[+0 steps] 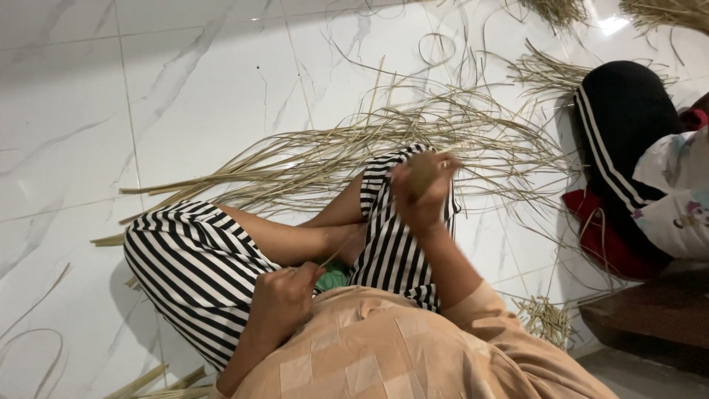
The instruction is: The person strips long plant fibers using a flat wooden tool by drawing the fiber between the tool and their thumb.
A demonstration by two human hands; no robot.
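Both hands (425,188) closed on a thin strip (341,251)

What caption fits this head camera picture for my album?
Seated on a white marble floor, two hands pull a thin pale straw strip above scattered straw strips.

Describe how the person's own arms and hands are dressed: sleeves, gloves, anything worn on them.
Both hands are bare: no gloves show on the left hand or the right hand, and no rings or watch can be made out. The forearms are uncovered too. Loose peach sleeves with a faint check pattern, part of the top, end at about the elbow. The right hand is blurred, so fine detail there is unclear.
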